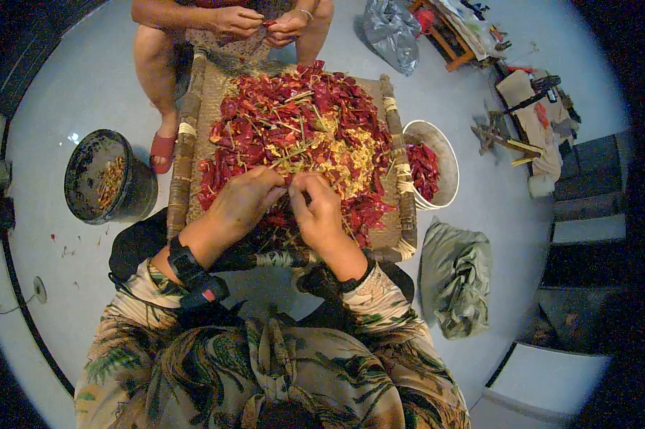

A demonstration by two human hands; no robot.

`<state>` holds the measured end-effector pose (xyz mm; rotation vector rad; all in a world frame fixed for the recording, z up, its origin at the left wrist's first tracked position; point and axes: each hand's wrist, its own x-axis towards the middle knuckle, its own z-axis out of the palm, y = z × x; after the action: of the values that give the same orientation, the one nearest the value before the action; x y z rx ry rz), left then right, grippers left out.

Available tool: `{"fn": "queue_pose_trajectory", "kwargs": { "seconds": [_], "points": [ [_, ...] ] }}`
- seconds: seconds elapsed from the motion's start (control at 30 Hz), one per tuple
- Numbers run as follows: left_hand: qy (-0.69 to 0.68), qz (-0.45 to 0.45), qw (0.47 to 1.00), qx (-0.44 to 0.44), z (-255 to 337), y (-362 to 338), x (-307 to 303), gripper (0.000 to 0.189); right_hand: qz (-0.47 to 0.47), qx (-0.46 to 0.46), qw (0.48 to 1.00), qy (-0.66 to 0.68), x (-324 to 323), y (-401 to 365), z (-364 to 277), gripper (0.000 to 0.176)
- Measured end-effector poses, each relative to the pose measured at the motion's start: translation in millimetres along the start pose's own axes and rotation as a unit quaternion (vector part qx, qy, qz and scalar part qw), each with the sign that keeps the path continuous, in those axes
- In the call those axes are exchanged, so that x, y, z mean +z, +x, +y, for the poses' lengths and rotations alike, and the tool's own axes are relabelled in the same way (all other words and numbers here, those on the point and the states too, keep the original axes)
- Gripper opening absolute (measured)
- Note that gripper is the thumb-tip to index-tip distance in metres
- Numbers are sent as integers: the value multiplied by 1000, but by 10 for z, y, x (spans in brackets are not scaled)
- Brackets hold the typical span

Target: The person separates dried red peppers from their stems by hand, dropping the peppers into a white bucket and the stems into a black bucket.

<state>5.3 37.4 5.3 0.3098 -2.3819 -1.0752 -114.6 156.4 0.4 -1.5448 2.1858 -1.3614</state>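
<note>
Dried red chilies (265, 107), with stems and loose yellow seeds (354, 161) among them, lie heaped on a woven rack (206, 146) with a wooden frame. Over the near side of the heap, my left hand (240, 202) and my right hand (318, 211) meet at the fingertips. Both hands are closed in a pinch. A small dark red piece, apparently a dried chili (288, 184), shows between them, mostly hidden by the fingers. Each wrist wears a dark band.
Across the rack sits another person, whose hands (261, 27) pinch a small red piece. A black bucket (125, 182) with stems inside stands left. On the right are a white bucket (447, 168) holding red chilies and a crumpled green sack (455, 279). A grey plastic bag (390, 32) lies farther back.
</note>
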Motion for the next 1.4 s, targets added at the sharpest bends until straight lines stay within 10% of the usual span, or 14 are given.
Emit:
{"fn": "queue_pose_trajectory", "kwargs": {
  "seconds": [0.57, 0.87, 1.4],
  "points": [
    [-142, 48, 982, -114, -141, -84, 204, 11, -62, -62, 996, -26, -34, -16, -37, 9],
    [-537, -20, 784, -311, -144, -15, 88, 3, -34, -53, 997, 36, -66, 40, -1, 11],
    [-354, 17, 924, -144, -106, -51, 113, 3, -152, -42, 986, -47, -151, 63, 61, 37]
  ]
}}
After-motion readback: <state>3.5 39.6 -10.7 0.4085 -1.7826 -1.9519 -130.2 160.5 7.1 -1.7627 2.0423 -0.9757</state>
